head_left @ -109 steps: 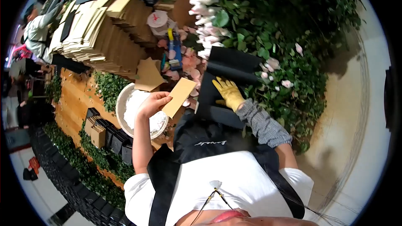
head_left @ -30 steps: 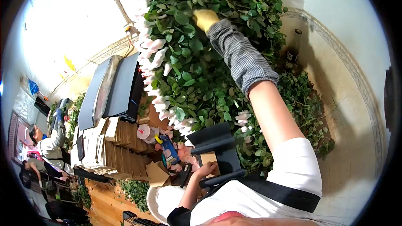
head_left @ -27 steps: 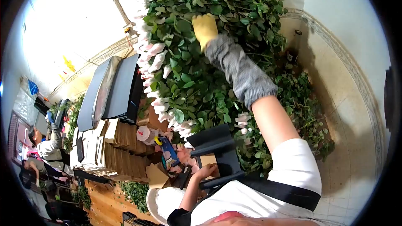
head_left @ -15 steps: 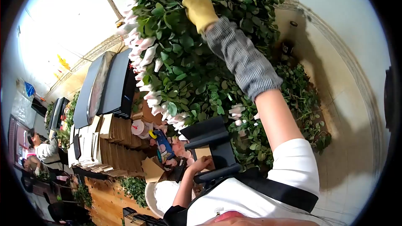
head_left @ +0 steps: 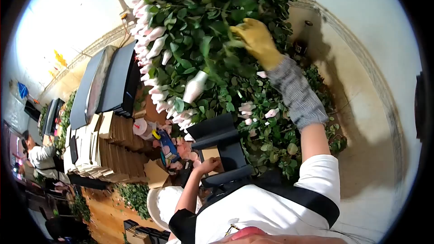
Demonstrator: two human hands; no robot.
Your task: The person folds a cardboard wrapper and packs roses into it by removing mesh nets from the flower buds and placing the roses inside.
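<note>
My right hand (head_left: 258, 43), in a yellow glove with a grey ribbed sleeve, is closed around the leafy stem of a rose. The rose's pale pink bud (head_left: 195, 86), in a white net sleeve, hangs down to the left; its leaves are smeared by motion. Behind it rises a big pile of roses (head_left: 190, 27), with netted buds along its left side. My bare left hand (head_left: 209, 166) has its fingers bent on a brown cardboard piece (head_left: 211, 153), which lies on a black padded holder (head_left: 233, 151) in front of my body.
Stacks of brown cardboard (head_left: 122, 151) and black sheets (head_left: 118, 81) stand to the left. Near them lie loose pink petals (head_left: 183, 149) and a blue tool (head_left: 168, 147). A white-lined bucket (head_left: 156, 205) is by my left arm. A dark bottle (head_left: 303, 40) stands by the wall. Another person (head_left: 43, 156) works far left.
My right hand has come down and right from the top of the pile, drawing a rose out with it. My left hand stays at the cardboard piece.
</note>
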